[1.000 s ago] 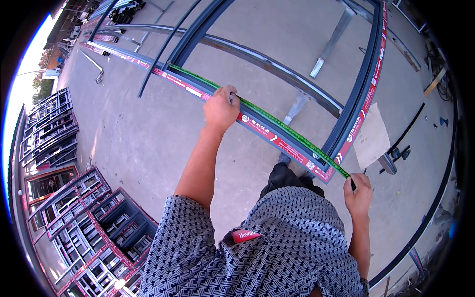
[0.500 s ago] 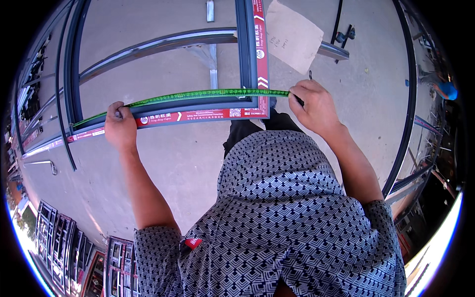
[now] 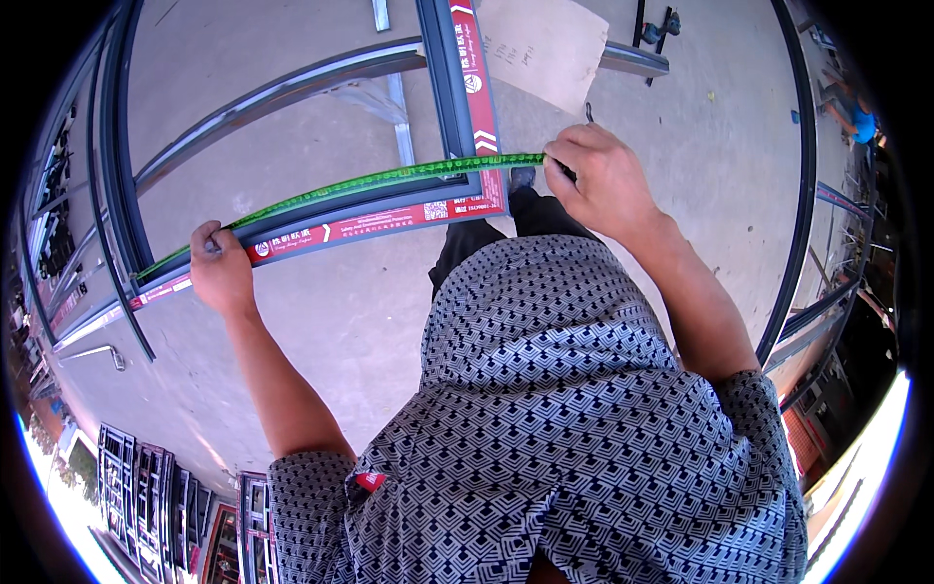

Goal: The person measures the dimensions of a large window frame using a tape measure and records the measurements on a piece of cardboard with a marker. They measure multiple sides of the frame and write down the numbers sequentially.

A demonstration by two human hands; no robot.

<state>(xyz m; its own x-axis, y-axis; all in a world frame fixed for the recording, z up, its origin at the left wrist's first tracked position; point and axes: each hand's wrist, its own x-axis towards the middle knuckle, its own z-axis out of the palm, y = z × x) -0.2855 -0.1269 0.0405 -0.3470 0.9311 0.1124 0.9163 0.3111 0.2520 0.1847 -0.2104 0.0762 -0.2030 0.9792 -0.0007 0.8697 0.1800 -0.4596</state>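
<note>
A green tape measure (image 3: 389, 176) is stretched in a slight arch along the near bar of a dark grey metal frame (image 3: 331, 206). Red and white protective film (image 3: 379, 220) covers that bar's near face. My right hand (image 3: 605, 183) is closed on the tape's right end, just past the frame's corner; a dark piece shows between the fingers, mostly hidden. Over the bar's left part, my left hand (image 3: 222, 271) has its fingers curled at the tape and the frame edge. Beyond it the tape runs on to the frame's left side.
A cardboard sheet (image 3: 545, 51) with handwriting lies beyond the corner, by a metal bar (image 3: 634, 60) and a dark tool (image 3: 662, 27). Long dark profiles (image 3: 800, 156) stand at right. Stacked frames (image 3: 146, 487) are at lower left. Another person (image 3: 858, 119) is far right.
The whole view has shifted, so the frame and tape sit a little farther left. Both hands keep their hold, and the tape stays stretched between them.
</note>
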